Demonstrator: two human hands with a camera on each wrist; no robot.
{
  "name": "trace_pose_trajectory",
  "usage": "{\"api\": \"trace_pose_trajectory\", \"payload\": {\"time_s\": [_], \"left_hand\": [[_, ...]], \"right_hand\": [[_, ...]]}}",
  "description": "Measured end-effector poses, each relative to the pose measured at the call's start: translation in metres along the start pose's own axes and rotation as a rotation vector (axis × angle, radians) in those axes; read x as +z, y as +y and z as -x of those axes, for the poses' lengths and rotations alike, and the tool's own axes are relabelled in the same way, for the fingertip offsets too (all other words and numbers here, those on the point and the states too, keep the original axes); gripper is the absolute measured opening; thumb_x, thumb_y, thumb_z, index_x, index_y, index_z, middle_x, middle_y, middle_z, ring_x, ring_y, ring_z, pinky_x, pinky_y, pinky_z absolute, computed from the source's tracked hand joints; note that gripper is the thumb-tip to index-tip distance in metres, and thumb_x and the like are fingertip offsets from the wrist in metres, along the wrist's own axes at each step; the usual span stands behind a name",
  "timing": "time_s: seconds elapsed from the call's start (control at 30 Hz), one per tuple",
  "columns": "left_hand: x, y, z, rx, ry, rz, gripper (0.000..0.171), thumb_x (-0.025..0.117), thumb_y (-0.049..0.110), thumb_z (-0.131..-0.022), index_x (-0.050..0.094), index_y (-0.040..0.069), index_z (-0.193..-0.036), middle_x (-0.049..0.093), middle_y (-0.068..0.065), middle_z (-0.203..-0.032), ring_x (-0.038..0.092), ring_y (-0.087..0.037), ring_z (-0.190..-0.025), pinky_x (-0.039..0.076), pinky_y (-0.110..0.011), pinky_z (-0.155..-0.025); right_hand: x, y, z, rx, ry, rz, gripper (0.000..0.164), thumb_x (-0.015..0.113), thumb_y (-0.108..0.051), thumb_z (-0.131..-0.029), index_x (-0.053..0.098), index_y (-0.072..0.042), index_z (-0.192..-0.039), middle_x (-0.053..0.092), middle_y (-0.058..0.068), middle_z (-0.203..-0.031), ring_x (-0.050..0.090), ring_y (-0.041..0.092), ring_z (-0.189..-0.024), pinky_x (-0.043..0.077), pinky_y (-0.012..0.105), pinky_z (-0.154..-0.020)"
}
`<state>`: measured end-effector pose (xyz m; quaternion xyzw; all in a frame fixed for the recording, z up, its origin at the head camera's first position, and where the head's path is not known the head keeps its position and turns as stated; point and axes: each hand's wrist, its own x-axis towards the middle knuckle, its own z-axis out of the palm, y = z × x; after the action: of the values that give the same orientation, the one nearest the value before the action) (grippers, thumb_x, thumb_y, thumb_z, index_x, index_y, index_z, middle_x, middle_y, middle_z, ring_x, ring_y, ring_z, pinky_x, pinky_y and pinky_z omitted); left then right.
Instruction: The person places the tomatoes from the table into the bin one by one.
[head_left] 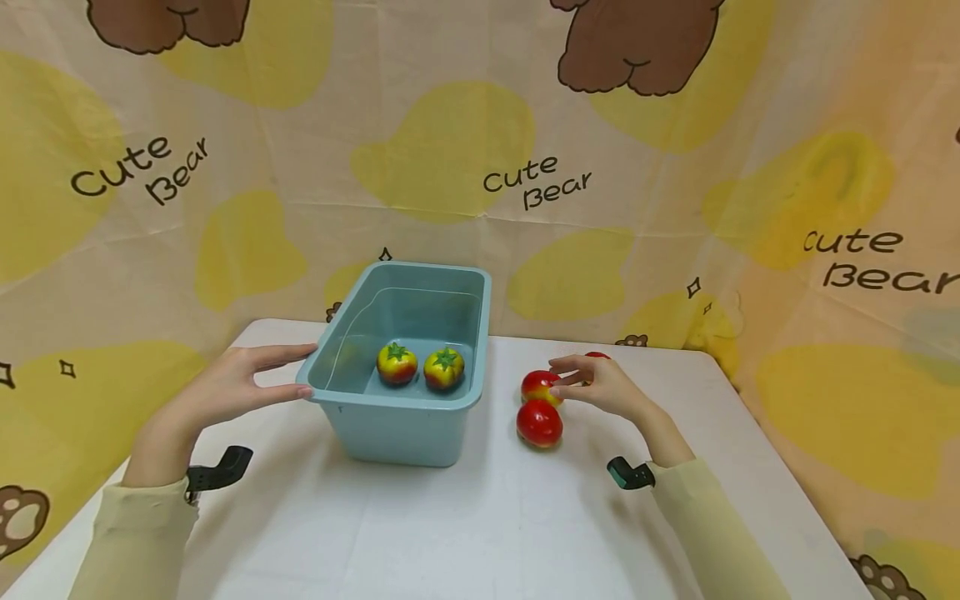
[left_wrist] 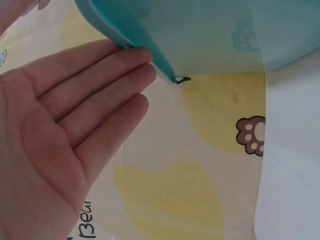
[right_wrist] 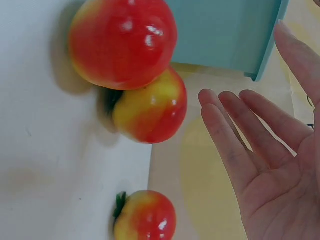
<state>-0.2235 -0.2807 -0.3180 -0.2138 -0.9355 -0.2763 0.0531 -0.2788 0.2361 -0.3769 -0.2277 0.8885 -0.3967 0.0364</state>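
My left hand [head_left: 232, 387] touches the near left corner of a light blue plastic bin [head_left: 397, 429], its fingers and thumb reaching to the rim. In the left wrist view those fingers [left_wrist: 107, 100] lie nearly straight against the rim. Two red-and-yellow toy tomatoes, a left one [head_left: 396, 364] and a right one [head_left: 444, 368], sit inside with green tops up. Right of the bin, my right hand [head_left: 603, 387] hovers over loose tomatoes; the right wrist view shows its palm holding nothing. Closest are a front tomato [head_left: 539, 423] and one behind it [head_left: 537, 387], touching or nearly so.
A third loose tomato [head_left: 597, 355] lies farther back, partly hidden by the right hand. Everything stands on a white-covered table [head_left: 450, 533]. A printed cloth [head_left: 450, 150] hangs close behind the table and along its sides.
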Motion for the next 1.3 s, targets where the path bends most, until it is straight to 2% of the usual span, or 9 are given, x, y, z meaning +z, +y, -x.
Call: {"api": "trace_pose_trajectory", "payload": {"time_s": [0.17, 0.53, 0.8, 1.03, 1.3], "left_hand": [[0.0, 0.0, 0.0, 0.002, 0.004, -0.004, 0.062, 0.072, 0.045, -0.081, 0.055, 0.022, -0.135, 0.058, -0.008, -0.133, 0.051, -0.039, -0.123, 0.042, -0.061, -0.095], [0.0, 0.001, -0.001, 0.0, 0.002, -0.009, 0.062, 0.072, 0.046, -0.08, 0.054, 0.023, -0.135, 0.057, -0.009, -0.134, 0.051, -0.037, -0.124, 0.042, -0.061, -0.095], [0.0, 0.0, 0.0, 0.015, 0.004, -0.009, 0.062, 0.073, 0.045, -0.081, 0.055, 0.021, -0.135, 0.058, -0.008, -0.133, 0.052, -0.037, -0.123, 0.043, -0.06, -0.095], [0.0, 0.0, 0.001, 0.007, 0.002, 0.004, 0.061, 0.073, 0.045, -0.081, 0.055, 0.022, -0.135, 0.058, -0.008, -0.133, 0.052, -0.038, -0.123, 0.043, -0.06, -0.095], [-0.001, 0.001, 0.001, 0.007, 0.006, -0.005, 0.062, 0.073, 0.045, -0.08, 0.055, 0.021, -0.135, 0.058, -0.009, -0.133, 0.053, -0.039, -0.122, 0.044, -0.059, -0.094]], "right_hand": [[0.004, 0.006, 0.004, 0.007, -0.007, -0.025, 0.059, 0.074, -0.04, -0.081, 0.059, -0.007, -0.127, 0.064, 0.011, -0.123, 0.066, 0.024, -0.103, 0.057, 0.03, -0.082], [0.012, 0.022, 0.014, 0.023, -0.018, -0.02, 0.054, 0.074, -0.038, -0.081, 0.061, -0.009, -0.124, 0.065, 0.008, -0.121, 0.065, 0.025, -0.102, 0.055, 0.021, -0.079], [0.017, 0.032, 0.021, 0.035, -0.036, -0.054, 0.051, 0.074, -0.036, -0.082, 0.061, -0.011, -0.125, 0.065, 0.009, -0.121, 0.066, 0.025, -0.101, 0.055, 0.021, -0.08], [0.024, 0.038, 0.024, 0.021, -0.047, -0.107, 0.051, 0.074, -0.033, -0.082, 0.061, -0.008, -0.124, 0.065, 0.012, -0.12, 0.066, 0.028, -0.101, 0.056, 0.022, -0.08], [0.031, 0.042, 0.028, 0.068, -0.044, -0.09, 0.051, 0.074, -0.035, -0.082, 0.061, -0.01, -0.124, 0.065, 0.01, -0.12, 0.066, 0.024, -0.101, 0.056, 0.026, -0.082]]}}
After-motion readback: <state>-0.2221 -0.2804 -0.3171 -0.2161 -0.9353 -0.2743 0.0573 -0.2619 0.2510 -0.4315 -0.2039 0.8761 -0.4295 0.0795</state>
